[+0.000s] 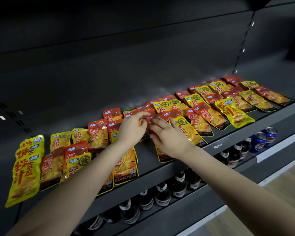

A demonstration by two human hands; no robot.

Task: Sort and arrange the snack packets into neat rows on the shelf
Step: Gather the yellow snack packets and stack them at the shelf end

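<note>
Many red and yellow snack packets lie scattered along the dark grey shelf [160, 160], overlapping from left to right. Both hands meet at the middle of the shelf. My left hand [132, 129] pinches the top of a red packet [149, 120] with its fingers. My right hand [169, 138] lies on the same red packet from the right, fingers spread over it, and covers part of a yellow packet [163, 156] below. A stack of larger yellow packets [26, 169] sits at the far left. One more large yellow packet [232, 112] lies at the right.
The shelf's back panel [109, 74] is bare dark metal, with a slotted upright [243, 48] at the right. On the shelf below stand dark bottles [162, 195] and blue soda cans [262, 138]. A light wooden floor [288, 181] shows at lower right.
</note>
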